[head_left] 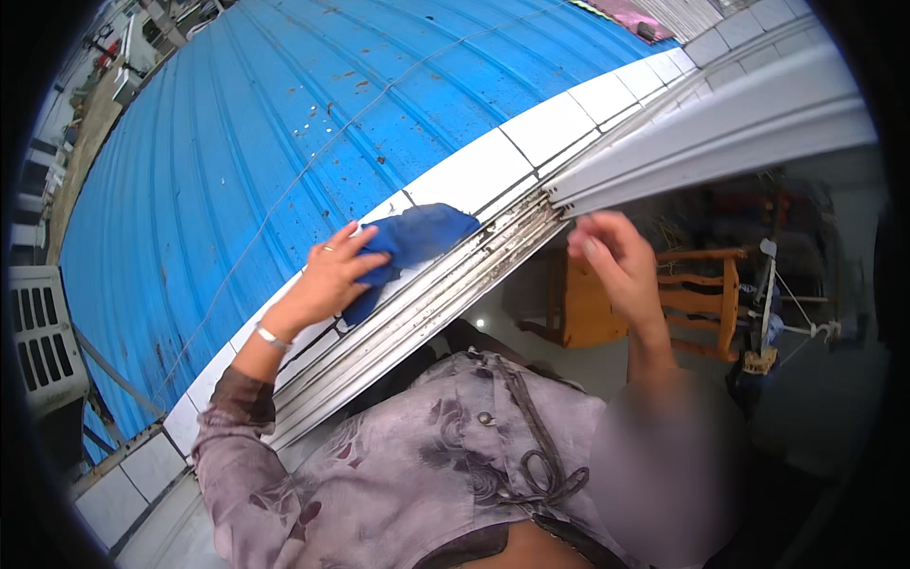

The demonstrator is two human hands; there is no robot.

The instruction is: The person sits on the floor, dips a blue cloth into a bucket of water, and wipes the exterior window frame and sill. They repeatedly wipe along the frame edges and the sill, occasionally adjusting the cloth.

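A blue cloth (422, 235), darkened with dirt at its far end, lies bunched on the white tiled sill (493, 171). My left hand (339, 270) presses down on it, its fingers spread over the near part and gripping the fabric. Beside the cloth run the white window tracks (455, 270), with dark grime caught in the grooves. Just below the end of the white window sash (701, 133) is my right hand (621, 266), its fingers curled and the thumb close to them. Whether anything is between those fingertips is hidden.
Beyond the sill spreads a blue corrugated metal roof (284, 123) with a thin wire across it. A vented white outdoor unit (45, 332) stands at the far left. Indoors, a wooden chair (697, 299) and a white stand (770, 303) are at the right.
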